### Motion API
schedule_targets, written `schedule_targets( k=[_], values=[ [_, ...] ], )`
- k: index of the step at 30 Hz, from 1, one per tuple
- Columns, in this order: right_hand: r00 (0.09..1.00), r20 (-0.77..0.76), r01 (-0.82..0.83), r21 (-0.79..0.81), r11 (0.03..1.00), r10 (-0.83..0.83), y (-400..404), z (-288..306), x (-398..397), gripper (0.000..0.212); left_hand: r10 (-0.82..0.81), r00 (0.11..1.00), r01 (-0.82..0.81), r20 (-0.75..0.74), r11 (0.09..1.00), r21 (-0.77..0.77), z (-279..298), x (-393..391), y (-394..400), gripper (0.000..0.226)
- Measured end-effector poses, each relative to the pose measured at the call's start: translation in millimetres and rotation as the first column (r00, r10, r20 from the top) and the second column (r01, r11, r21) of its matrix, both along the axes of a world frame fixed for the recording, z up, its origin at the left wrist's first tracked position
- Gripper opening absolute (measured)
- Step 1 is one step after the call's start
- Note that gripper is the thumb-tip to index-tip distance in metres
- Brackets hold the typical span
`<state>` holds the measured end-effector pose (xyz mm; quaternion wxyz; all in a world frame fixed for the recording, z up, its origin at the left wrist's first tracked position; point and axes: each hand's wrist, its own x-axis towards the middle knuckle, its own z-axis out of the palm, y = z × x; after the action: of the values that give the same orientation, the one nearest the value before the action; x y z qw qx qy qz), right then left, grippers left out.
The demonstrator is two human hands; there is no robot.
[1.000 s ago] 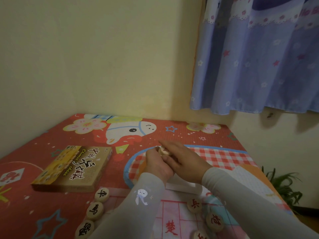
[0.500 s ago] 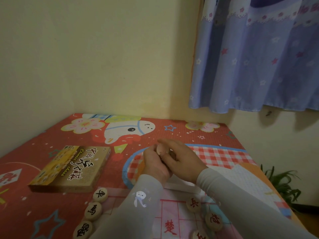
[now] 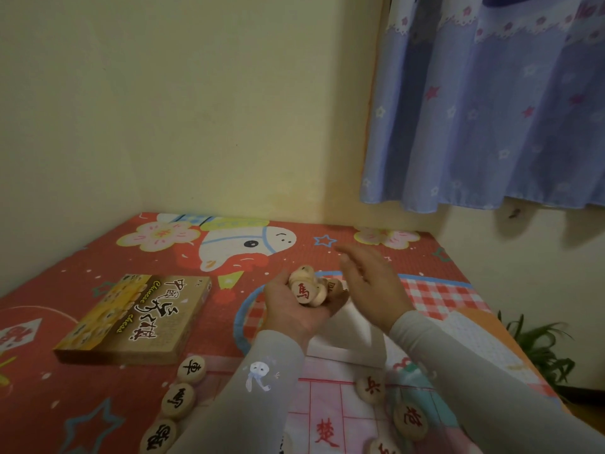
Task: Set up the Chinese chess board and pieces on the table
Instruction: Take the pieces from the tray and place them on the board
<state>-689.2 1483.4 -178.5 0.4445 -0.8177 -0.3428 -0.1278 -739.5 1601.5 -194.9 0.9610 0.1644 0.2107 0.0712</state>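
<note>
Pieces (image 3: 307,290) fill the cupped left hand (image 3: 296,309) — right hand's (image 3: 373,283) fingers released (box (image 3: 137,319) lies left).

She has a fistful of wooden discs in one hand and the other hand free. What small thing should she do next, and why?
Probably pick the red horse piece off the top with the open right hand. It lies face up on the pile cupped in the left hand, and the board below holds only a few pieces so far.
</note>
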Motion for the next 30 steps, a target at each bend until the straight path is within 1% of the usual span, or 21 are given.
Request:
schedule_targets(
  k=[1,3,4,5,7,9,11,12,13,15,19,20,23,25,27,30],
  values=[
    [0.997,-0.013,0.070,-0.011,0.997,-0.070,-3,-1,9,0.028,0.000,1.000,0.000,0.010,1.000,0.002,-1,0,4,0.035],
    [0.986,-0.074,0.139,-0.147,0.979,-0.151,-9,-8,24,0.027,0.011,1.000,-0.011,0.002,1.000,-0.007,-4,1,13,0.034],
    [0.980,-0.104,0.138,-0.243,0.960,-0.167,-11,-14,30,0.028,0.014,1.000,-0.013,0.019,1.000,-0.015,-6,2,17,0.035],
    [0.978,-0.111,0.130,-0.328,0.936,-0.175,-12,-19,34,0.029,0.025,1.000,-0.025,0.006,1.000,0.014,-10,5,24,0.032],
    [0.981,-0.093,0.109,-0.469,0.876,-0.172,-10,-26,38,0.029,0.074,0.997,-0.073,-0.006,0.995,0.066,-19,12,34,0.026],
    [0.983,-0.081,0.088,-0.583,0.807,-0.166,0,-32,42,0.030,0.073,0.997,-0.072,-0.013,0.995,0.065,-26,17,45,0.031],
    [0.983,-0.053,0.095,-0.676,0.731,-0.177,10,-38,44,0.029,0.046,0.999,-0.048,0.027,0.997,0.064,-15,9,46,0.020],
    [0.982,-0.035,0.110,-0.703,0.703,-0.188,15,-42,45,0.029,0.036,0.999,-0.039,0.034,0.997,0.068,-10,5,45,0.021],
    [0.980,-0.020,0.125,-0.716,0.687,-0.198,19,-45,46,0.029,0.036,0.999,-0.037,0.016,0.997,0.075,-8,3,45,0.026],
    [0.975,-0.025,0.138,-0.711,0.689,-0.221,23,-51,47,0.030,0.034,0.999,-0.033,-0.011,0.998,0.056,-4,-3,46,0.031],
    [0.976,-0.046,0.119,-0.708,0.696,-0.214,24,-48,47,0.025,0.047,0.999,-0.048,0.006,0.999,0.024,-6,-4,52,0.040],
    [0.979,-0.052,0.108,-0.694,0.712,-0.199,24,-44,46,0.023,0.049,0.999,-0.049,0.020,0.999,0.018,-4,-5,52,0.041],
    [0.988,-0.068,0.075,-0.578,0.813,-0.139,29,-36,43,0.022,0.044,0.998,-0.045,0.053,0.999,0.011,-2,-6,50,0.040],
    [0.991,-0.063,0.063,-0.540,0.840,-0.115,36,-38,41,0.016,0.047,0.998,-0.048,0.037,0.999,0.016,0,-7,48,0.042],
    [0.993,-0.058,0.055,-0.569,0.821,-0.107,43,-44,39,0.015,0.057,0.998,-0.058,0.032,0.998,0.031,-1,-9,49,0.043],
    [0.990,-0.039,0.086,-0.603,0.793,-0.137,47,-51,38,0.018,0.066,0.997,-0.068,0.036,0.996,0.052,-4,-14,58,0.041]
  ],
)
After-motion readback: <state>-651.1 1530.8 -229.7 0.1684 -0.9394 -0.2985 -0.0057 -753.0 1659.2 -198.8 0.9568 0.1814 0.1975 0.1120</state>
